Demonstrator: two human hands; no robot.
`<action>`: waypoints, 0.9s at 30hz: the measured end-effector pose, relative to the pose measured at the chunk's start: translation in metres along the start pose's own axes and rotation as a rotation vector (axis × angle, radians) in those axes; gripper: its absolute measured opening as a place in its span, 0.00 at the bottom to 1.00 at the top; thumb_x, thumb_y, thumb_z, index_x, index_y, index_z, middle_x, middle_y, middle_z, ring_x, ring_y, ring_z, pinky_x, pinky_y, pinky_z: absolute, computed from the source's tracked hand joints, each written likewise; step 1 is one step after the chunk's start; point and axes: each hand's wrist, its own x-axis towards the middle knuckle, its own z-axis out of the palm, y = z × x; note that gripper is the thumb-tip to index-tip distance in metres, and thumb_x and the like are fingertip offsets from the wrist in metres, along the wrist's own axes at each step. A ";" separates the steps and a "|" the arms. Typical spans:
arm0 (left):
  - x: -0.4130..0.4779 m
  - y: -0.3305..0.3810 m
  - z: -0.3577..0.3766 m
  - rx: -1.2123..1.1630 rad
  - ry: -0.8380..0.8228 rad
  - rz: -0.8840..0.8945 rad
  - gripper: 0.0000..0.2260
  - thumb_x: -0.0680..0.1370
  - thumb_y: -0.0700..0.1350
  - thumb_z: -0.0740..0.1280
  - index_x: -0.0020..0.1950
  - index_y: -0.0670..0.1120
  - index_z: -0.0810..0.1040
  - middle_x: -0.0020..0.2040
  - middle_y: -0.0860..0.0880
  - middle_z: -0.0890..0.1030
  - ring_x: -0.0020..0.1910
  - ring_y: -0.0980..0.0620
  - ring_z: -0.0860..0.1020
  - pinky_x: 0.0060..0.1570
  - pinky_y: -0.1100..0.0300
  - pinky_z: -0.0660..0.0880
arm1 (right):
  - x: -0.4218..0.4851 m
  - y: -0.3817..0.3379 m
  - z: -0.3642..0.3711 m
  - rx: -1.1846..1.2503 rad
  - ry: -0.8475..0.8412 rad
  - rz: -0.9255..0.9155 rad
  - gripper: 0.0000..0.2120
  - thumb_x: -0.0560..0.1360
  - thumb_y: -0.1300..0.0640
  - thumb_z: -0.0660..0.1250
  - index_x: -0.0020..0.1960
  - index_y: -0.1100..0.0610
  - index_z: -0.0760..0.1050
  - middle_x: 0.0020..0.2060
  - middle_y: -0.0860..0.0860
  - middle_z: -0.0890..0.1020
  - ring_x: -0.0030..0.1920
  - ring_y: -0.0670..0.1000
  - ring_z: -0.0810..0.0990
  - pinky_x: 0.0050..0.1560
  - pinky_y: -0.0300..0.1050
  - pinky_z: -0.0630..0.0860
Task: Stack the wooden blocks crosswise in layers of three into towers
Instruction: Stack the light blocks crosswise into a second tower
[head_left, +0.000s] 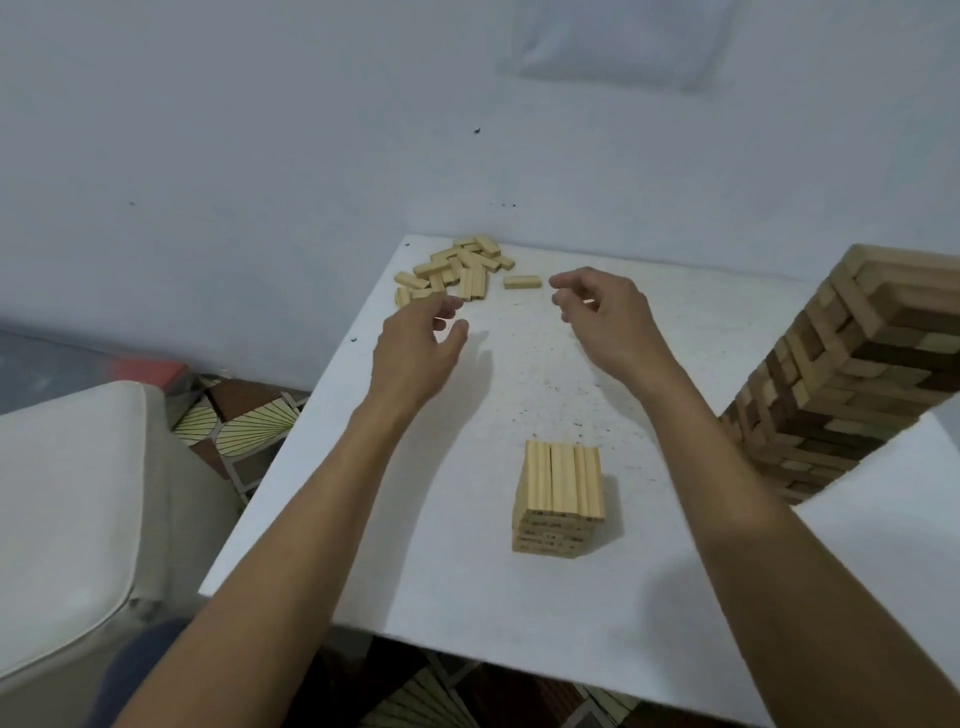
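I see my left hand (421, 343) hovering over the far left of the bench (363, 519), fingers loosely spread and holding nothing, just near of the loose pile of blocks (457, 267) at the far left corner. My right hand (602, 312) hangs just right of a single block (522, 282) lying beside the pile; its fingers are curled, and I cannot tell whether they hold anything. A short tower (563, 493) stands on the near middle of the bench, its top three blocks running near to far, and a tall tower (852, 374) rises at the right edge.
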 end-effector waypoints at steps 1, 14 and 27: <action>0.011 -0.001 0.005 0.050 0.002 0.004 0.13 0.80 0.49 0.67 0.64 0.50 0.79 0.59 0.53 0.81 0.55 0.55 0.79 0.57 0.54 0.76 | 0.013 0.004 0.007 -0.067 -0.007 -0.024 0.12 0.82 0.56 0.61 0.62 0.54 0.79 0.57 0.49 0.82 0.52 0.45 0.79 0.51 0.29 0.72; 0.103 -0.019 0.066 0.633 0.066 0.005 0.13 0.76 0.56 0.64 0.51 0.47 0.78 0.47 0.47 0.81 0.51 0.43 0.75 0.52 0.50 0.63 | 0.110 0.052 0.065 -0.776 -0.149 -0.188 0.21 0.79 0.65 0.54 0.69 0.56 0.73 0.59 0.54 0.77 0.55 0.62 0.70 0.54 0.54 0.71; 0.071 -0.023 0.048 0.300 -0.131 0.238 0.14 0.71 0.55 0.67 0.53 0.52 0.82 0.47 0.53 0.83 0.50 0.48 0.80 0.53 0.47 0.73 | 0.043 0.052 0.052 -0.519 -0.127 -0.216 0.16 0.80 0.66 0.58 0.60 0.58 0.81 0.55 0.56 0.79 0.54 0.59 0.75 0.53 0.53 0.75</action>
